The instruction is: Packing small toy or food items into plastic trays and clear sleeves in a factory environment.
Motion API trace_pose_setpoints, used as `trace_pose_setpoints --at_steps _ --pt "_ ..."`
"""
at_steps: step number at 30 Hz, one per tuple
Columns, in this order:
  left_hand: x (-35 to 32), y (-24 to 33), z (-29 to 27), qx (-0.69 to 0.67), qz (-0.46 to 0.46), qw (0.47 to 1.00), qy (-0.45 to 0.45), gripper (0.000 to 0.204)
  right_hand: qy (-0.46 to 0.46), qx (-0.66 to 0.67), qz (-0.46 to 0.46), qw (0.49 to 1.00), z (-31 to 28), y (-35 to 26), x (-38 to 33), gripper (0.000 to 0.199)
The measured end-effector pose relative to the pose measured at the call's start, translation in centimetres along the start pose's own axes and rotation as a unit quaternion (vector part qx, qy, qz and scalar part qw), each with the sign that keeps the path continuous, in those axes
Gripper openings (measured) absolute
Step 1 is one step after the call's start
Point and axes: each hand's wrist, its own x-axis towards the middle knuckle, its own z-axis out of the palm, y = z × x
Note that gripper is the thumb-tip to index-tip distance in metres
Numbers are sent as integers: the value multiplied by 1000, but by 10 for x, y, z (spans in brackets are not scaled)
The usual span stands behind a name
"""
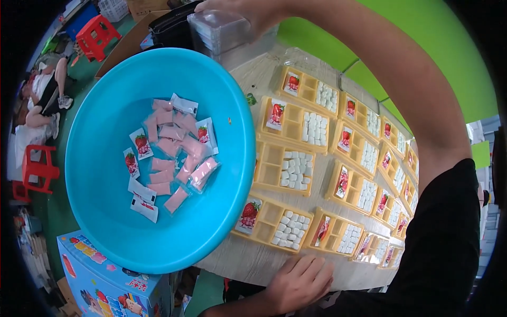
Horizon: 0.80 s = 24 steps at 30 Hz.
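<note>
At the top, my right hand [253,16] grips a stack of transparent plastic boxes [219,31]; some fingertips are hidden. My left hand [301,282] lies on the table's near edge, its fingers loosely bent and holding nothing. Just beyond it are rows of yellow compartment trays [268,214] with small white pillow-shaped pieces [291,230]. Most trays also have a strawberry-printed sachet [248,215] in an end section; one tray [270,168] beside the basin shows none. The large blue basin [84,174] contains pink wrapped bars [176,199] and more printed sachets [141,143].
A colourful printed carton [113,288] stands below the basin. Behind the boxes is a black bag [171,29]. Red plastic stools [97,37] and a seated person [39,105] are off to the left. A bright green panel [417,47] borders the table's far side.
</note>
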Motion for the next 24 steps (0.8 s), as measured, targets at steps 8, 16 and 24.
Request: trace_pose_setpoints --at_steps 8,16,24 --pt "-2 2 1 9 -31 999 -37 28 4 49 -10 999 1 2 0 90" --pt "-1 5 5 -2 -31 999 -33 27 159 -32 -91 983 50 39 10 89" --pt "0 4 5 15 -27 999 -18 23 -27 67 36 997 0 -2 -13 86"
